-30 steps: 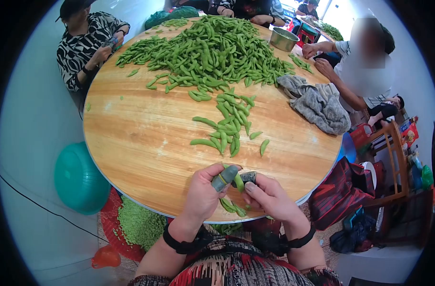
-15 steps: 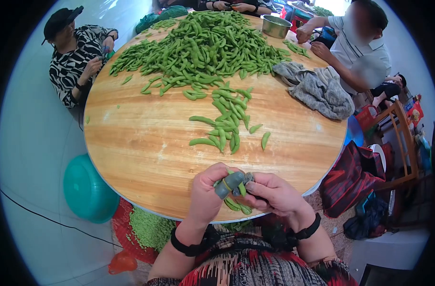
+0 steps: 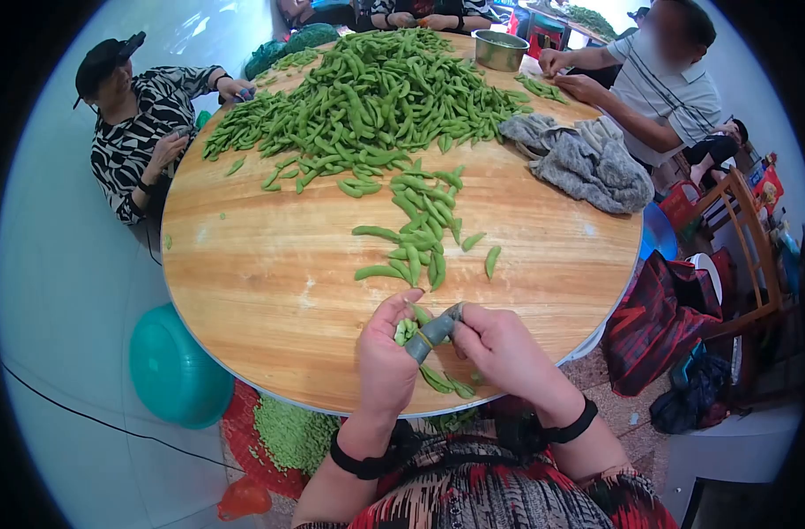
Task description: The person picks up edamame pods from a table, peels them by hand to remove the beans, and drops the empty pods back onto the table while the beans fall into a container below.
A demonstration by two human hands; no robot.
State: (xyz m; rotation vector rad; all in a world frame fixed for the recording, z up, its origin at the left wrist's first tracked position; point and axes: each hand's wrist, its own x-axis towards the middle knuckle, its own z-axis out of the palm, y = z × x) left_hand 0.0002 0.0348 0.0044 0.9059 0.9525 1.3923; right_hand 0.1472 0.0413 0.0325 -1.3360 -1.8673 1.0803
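My left hand (image 3: pixel 387 357) is curled around shelled green soybeans (image 3: pixel 406 331), with a green pod (image 3: pixel 420 313) by its thumb. A grey finger cover (image 3: pixel 430 339) with a yellowish band sits on one of its fingers. My right hand (image 3: pixel 508 351) is closed, its covered fingertips meeting the left hand's grey finger; what they pinch is hidden. Below the hands, a few pods (image 3: pixel 437 381) lie at the table's near edge. Ahead of them a strip of soybean pods (image 3: pixel 424 216) runs back to a large heap of pods (image 3: pixel 376 97).
The round wooden table (image 3: pixel 261 264) also bears a grey cloth (image 3: pixel 587 163) and a metal pot (image 3: pixel 501 50). People sit around it. A teal basin (image 3: pixel 178 366) and shelled beans (image 3: pixel 292 432) on a red tray are at lower left. A dark red bag (image 3: pixel 658 326) stands right.
The pod that stuck out between my hands no longer shows there. Shelled beans now show in my left hand. The person at left has reached a hand toward the heap.
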